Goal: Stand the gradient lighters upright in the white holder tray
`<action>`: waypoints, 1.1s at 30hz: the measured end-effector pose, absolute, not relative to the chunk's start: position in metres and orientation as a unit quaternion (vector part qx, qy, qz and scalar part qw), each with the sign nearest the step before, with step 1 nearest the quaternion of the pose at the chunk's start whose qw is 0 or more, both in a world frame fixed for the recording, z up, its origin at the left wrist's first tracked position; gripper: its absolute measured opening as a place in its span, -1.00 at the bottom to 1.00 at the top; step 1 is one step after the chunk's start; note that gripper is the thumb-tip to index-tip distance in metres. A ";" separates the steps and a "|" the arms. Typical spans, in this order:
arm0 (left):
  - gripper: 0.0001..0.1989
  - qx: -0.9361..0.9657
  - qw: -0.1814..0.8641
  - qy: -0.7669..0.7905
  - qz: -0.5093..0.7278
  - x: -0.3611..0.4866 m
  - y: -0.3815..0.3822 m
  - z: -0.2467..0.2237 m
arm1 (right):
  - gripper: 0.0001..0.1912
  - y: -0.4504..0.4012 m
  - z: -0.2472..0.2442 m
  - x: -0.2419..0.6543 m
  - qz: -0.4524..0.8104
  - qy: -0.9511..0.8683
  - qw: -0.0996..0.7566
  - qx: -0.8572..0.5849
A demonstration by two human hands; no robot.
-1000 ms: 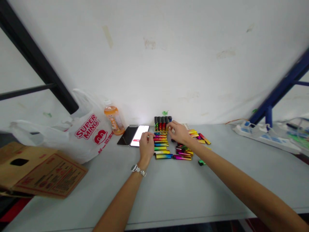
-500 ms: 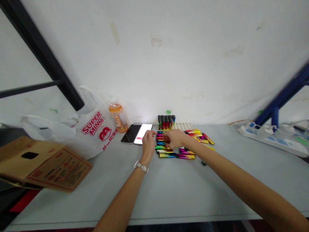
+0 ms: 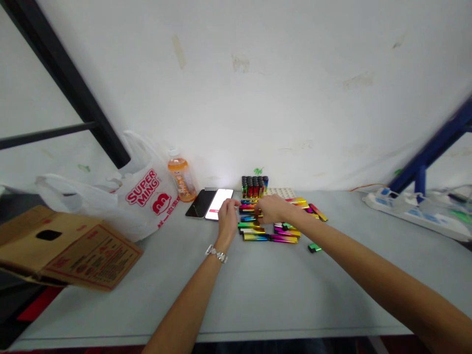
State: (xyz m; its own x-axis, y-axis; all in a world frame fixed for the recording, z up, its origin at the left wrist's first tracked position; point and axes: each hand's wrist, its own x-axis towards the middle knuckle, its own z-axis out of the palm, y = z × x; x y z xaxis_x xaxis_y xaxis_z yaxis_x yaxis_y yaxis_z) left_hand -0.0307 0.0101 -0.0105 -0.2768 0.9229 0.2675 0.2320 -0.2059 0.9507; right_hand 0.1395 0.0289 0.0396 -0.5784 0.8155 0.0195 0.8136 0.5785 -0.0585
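Observation:
Several shiny multicoloured lighters point(image 3: 255, 237) lie flat in loose rows on the grey table. Over the left row my right hand point(image 3: 273, 209) reaches down, its fingers curled onto a lighter; the tips are partly hidden. My left hand point(image 3: 227, 216), with a bracelet point(image 3: 217, 253) at the wrist, is beside the left ends of this row. Its fingers are bent together, and what they hold, if anything, is hidden. Behind both hands a tight block of upright lighters point(image 3: 254, 187) stands next to a pale perforated tray point(image 3: 280, 192).
Two phones, one dark point(image 3: 200, 203) and one lit point(image 3: 220, 202), lie left of the lighters. Further left are an orange drink bottle point(image 3: 182, 179), a plastic bag point(image 3: 147, 206) and a cardboard box point(image 3: 88, 260). A power strip point(image 3: 413, 212) lies at right; a green lighter point(image 3: 314, 248) is nearer.
My right hand has shifted slightly to the right, and its arm uncovers more of the green lighter. The left hand stays nearly in place.

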 end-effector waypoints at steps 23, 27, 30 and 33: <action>-0.60 0.617 0.415 0.354 0.567 0.008 -0.014 -0.005 | -0.71 -0.024 0.000 0.160 0.373 -0.740 0.380 -0.411; -0.67 0.633 0.400 0.339 0.570 0.011 -0.022 -0.003 | -0.63 -0.029 -0.004 0.170 0.349 -0.692 0.452 -0.442; -0.68 0.626 0.424 0.338 0.561 0.011 -0.026 -0.003 | -0.58 -0.031 -0.008 0.177 0.323 -0.671 0.487 -0.456; -0.63 0.637 0.423 0.350 0.541 0.010 -0.028 -0.002 | -0.58 -0.031 -0.011 0.179 0.297 -0.675 0.494 -0.460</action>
State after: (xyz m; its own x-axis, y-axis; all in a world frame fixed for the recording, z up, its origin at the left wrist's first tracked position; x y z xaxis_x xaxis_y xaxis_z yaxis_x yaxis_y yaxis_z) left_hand 0.0096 -0.0280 -0.0020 0.1706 0.9032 0.3938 -0.0119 -0.3978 0.9174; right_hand 0.1786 -0.0314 -0.0111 -0.0882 0.9149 0.3938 0.3288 0.3999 -0.8555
